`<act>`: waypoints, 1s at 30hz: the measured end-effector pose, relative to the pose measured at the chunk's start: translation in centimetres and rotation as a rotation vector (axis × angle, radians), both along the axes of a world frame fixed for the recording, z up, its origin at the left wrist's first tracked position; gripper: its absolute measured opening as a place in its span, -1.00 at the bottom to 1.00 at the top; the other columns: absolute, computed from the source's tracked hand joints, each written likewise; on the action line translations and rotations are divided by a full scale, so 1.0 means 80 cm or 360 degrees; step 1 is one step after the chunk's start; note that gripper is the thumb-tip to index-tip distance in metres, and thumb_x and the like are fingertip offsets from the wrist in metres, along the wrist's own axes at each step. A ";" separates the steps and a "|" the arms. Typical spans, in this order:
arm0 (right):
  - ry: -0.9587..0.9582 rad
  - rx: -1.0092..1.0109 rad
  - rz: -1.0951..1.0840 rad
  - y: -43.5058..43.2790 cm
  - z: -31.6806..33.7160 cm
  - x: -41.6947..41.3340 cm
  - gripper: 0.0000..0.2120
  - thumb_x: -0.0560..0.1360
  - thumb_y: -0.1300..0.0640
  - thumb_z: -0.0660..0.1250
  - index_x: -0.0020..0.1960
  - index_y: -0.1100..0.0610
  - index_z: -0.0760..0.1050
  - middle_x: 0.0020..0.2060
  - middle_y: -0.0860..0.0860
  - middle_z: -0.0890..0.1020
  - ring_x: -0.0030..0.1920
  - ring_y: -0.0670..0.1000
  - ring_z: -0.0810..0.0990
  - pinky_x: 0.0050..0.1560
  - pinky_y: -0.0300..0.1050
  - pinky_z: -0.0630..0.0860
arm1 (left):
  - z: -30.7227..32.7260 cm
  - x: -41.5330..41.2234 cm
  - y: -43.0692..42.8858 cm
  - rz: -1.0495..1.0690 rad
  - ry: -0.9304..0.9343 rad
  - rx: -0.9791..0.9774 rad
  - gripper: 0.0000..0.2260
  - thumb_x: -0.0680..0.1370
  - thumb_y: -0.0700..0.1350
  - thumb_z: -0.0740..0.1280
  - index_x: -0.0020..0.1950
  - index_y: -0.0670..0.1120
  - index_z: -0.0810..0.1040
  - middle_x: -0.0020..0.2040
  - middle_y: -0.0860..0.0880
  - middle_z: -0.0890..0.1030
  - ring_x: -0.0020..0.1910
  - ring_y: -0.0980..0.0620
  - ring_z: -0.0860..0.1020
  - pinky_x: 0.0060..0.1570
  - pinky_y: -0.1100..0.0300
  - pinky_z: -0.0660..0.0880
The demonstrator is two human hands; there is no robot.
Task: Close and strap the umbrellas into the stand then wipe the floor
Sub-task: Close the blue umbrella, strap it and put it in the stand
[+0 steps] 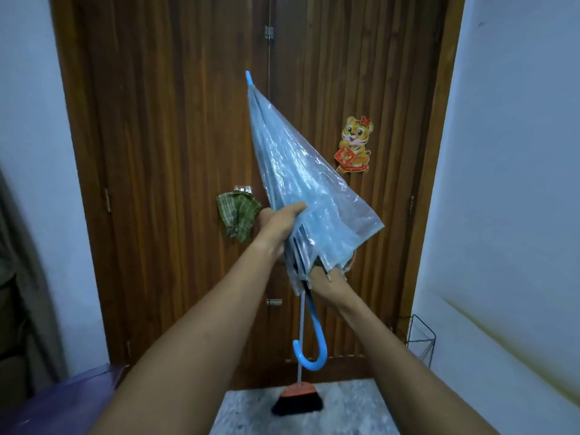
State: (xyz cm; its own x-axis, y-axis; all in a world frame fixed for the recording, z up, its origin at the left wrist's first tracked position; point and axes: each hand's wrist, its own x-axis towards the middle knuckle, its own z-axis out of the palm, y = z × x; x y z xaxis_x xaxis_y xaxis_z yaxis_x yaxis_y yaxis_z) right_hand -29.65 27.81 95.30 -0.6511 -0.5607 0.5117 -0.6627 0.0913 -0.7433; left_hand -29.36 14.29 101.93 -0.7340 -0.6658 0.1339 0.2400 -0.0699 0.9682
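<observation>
A: Your umbrella (pixel 301 183) is in front of the door (pixel 175 120), about at its middle, with the tip up and the hooked handle (pixel 314 350) hanging down toward the door's foot. The clear blue canopy is folded in but loose and unstrapped.

B: That's why your left hand (pixel 279 222) is where it is. Its fingers (pixel 296 208) curl round the lower canopy and squeeze the folds against the shaft, probably so the plastic gathers tight enough to strap.

A: Your right hand (pixel 328 279) is tucked under the canopy's rim among the rib tips. The plastic hides its fingers, so I cannot tell whether they are spread or pinching. My guess is you steady the shaft there.

B: Now the container. The wire stand (pixel 422 335) is at the door's right bottom corner, well apart from your umbrella. I see only its bare black frame, and your right arm cuts off its base.

A: A broom (pixel 298 400) leans against the door's foot, bristles on the floor (pixel 345 409). A green cloth (pixel 238 219) hangs on the door just left of your left hand, which may serve for wiping.

B: There is something purple and translucent (pixel 69 400) low down, left of the door. It could be a second umbrella, but I cannot tell.
</observation>
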 end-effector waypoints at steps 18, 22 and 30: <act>-0.0308 -0.0408 -0.0108 0.011 0.079 -0.033 -0.52 0.53 -0.28 0.32 0.33 -0.02 0.49 0.12 -0.12 0.65 0.11 -0.08 0.66 0.08 -0.10 0.61 | -0.001 0.038 -0.011 -0.0344 0.0243 -0.0584 -0.72 0.45 -0.40 0.28 0.11 -0.27 0.63 -0.01 -0.22 0.70 -0.06 -0.14 0.68 -0.05 0.02 0.63; -0.0352 -0.0178 0.0124 -0.011 0.084 -0.011 -0.52 0.66 -0.24 0.04 0.33 0.02 0.50 0.32 0.08 0.51 0.41 0.11 0.47 0.39 0.09 0.45 | 0.009 0.044 0.006 -0.0703 0.0238 -0.0699 -0.67 0.49 -0.37 0.32 0.26 -0.25 0.57 0.14 -0.28 0.66 0.11 -0.26 0.65 0.14 -0.13 0.60; -0.0095 0.0162 -0.0286 -0.012 0.083 -0.012 -0.32 0.63 -0.33 -0.02 0.57 0.06 -0.04 0.44 0.10 0.13 0.49 0.21 0.08 0.52 0.27 0.11 | 0.007 0.060 0.009 -0.1084 0.0233 -0.0263 -0.54 0.53 -0.06 0.33 0.38 -0.23 0.52 0.22 -0.23 0.63 0.20 -0.20 0.61 0.21 -0.08 0.56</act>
